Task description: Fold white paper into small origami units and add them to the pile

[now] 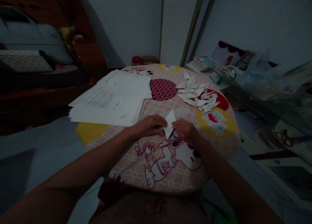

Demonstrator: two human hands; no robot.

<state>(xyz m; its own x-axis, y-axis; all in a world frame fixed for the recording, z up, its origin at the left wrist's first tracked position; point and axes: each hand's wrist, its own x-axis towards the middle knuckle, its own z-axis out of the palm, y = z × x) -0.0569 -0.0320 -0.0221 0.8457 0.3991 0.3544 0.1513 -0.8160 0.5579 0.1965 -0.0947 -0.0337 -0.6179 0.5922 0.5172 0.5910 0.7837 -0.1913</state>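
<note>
Between my two hands is a white folded paper [170,124], shaped like a narrow diamond with one point facing me. My left hand [152,125] grips its left edge with thumb and fingers. On the opposite edge, the fingers of my right hand [186,130] are closed on the paper. A flat strip of paper [182,112] lies on the cloth just behind it. Farther back to the right is a heap of folded paper cranes [195,92]. To the left a stack of printed sheets [109,97] is spread unevenly.
A patterned cloth [138,172] covers the round table. Right of it stands a glass-topped cabinet [258,103] with papers and a plastic bag [259,76]. At the left are a wooden seat [87,58] and a pale bag [48,38].
</note>
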